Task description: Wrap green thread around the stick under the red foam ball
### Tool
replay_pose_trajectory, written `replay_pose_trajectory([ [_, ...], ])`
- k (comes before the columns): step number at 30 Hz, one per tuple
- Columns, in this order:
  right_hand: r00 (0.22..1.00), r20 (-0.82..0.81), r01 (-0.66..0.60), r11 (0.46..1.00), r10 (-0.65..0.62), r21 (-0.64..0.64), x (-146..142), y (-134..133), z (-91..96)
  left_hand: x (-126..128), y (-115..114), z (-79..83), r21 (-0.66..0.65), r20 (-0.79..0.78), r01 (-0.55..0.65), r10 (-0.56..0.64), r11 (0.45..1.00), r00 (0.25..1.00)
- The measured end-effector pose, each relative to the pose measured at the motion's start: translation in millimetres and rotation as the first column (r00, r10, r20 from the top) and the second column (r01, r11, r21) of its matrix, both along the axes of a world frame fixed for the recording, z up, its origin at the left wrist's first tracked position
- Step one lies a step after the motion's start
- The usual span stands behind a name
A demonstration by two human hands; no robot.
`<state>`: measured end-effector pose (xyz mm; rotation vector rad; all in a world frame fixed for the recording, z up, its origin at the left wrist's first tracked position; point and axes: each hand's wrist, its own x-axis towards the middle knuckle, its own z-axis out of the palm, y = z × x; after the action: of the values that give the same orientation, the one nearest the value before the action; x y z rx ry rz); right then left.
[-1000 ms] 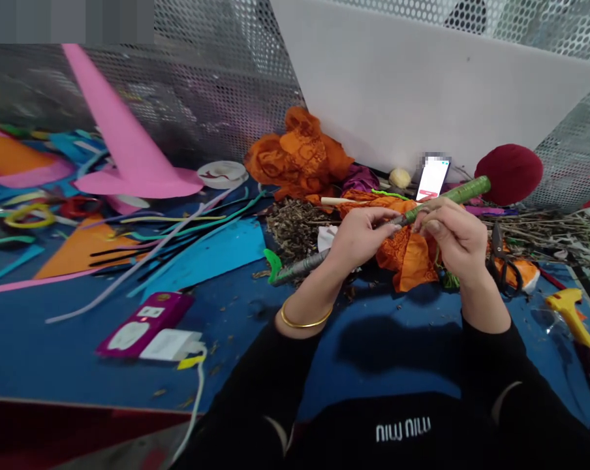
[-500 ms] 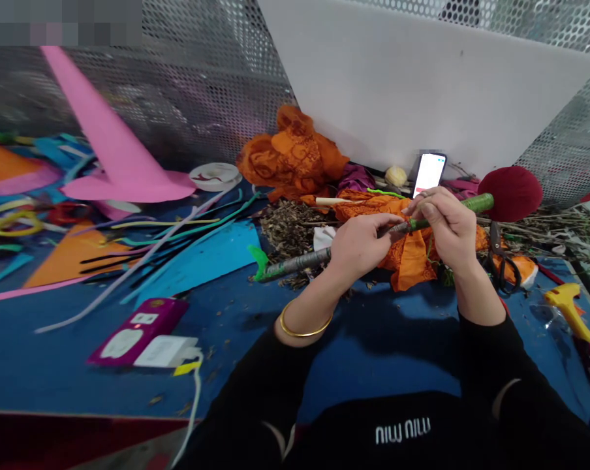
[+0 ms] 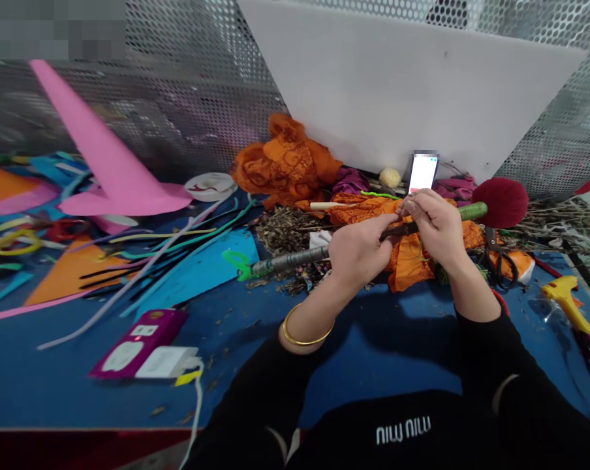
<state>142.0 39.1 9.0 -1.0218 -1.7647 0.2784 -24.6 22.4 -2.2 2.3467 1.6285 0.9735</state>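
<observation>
A wrapped stick (image 3: 295,260) lies across the front of me, grey and dark along its left part. Near its right end come a green band (image 3: 472,211) and a dark red fabric ball (image 3: 500,202). Bright green fuzzy wire (image 3: 236,264) loops off the left tip. My left hand (image 3: 358,251) is closed round the stick's middle. Further along, my right hand (image 3: 434,225) is closed over the stick, with thumb and fingertips pinched together above it. Whether a thin strand lies in that pinch I cannot tell. Orange cloth (image 3: 412,264) sits beneath both hands.
Behind the hands stand a lit phone (image 3: 423,173) and a white board (image 3: 397,78). Black-handled scissors (image 3: 503,264) and a yellow glue gun (image 3: 566,303) lie right. On the left are a pink paper cone hat (image 3: 113,170), fuzzy wires, blue sheet (image 3: 211,267) and purple power strip (image 3: 138,343).
The view has shifted slightly, so most things sit a little further left and lower. Both hands remain on the stick, and the green wire at its tip now shows as a wider loop.
</observation>
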Motion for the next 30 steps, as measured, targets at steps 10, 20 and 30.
replay_pose_trajectory([
  [10,0.998,0.052,0.038,0.998,-0.036,-0.047,8.2,2.4,0.4,-2.5,2.4,-3.7,0.107,-0.069,0.117,-0.11,0.987,0.992],
  [20,0.999,0.04,0.011,0.995,-0.008,-0.096,9.4,8.1,-2.4,-4.3,4.4,-4.9,0.093,-0.229,0.179,-0.154,0.979,0.961],
  [30,0.943,-0.33,-0.146,0.942,0.04,-0.303,78.6,-13.2,31.8,-29.1,16.1,8.8,0.05,-0.046,0.076,-0.074,0.996,0.996],
])
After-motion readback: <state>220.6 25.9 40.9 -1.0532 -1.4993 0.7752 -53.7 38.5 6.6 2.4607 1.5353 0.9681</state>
